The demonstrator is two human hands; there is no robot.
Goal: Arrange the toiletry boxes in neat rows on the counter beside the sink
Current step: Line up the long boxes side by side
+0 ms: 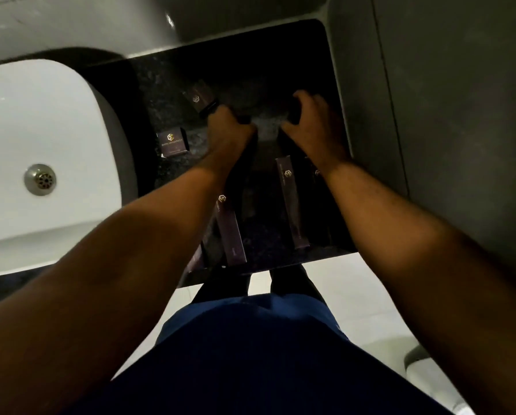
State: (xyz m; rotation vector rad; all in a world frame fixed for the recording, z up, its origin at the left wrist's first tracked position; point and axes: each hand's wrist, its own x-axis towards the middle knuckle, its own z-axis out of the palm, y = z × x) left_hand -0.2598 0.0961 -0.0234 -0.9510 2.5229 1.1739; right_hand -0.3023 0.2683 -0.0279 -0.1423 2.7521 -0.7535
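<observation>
Head view: both hands are working over the dark counter [316, 55] beside the sink [41, 121].
Left hand [229, 130] and right hand [313, 121] are each curling around something dark; contents unclear. Boxes [289, 202] are lying scattered nearby.

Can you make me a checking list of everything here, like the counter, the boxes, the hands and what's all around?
Surface: dark speckled counter, dim, right of the white sink.
Job's things: small square box near the sink; a tilted box behind it; long boxes lying lengthwise, one in the middle, one nearer the front edge, another partly hidden by the right arm.
Clutter: nothing seen.
Hands: left hand and right hand both curled over dark things at the back; too blurred to name them.
Cables: nothing seen.
Surroundings: grey wall on the right, metal drain in the sink, pale floor below.
</observation>
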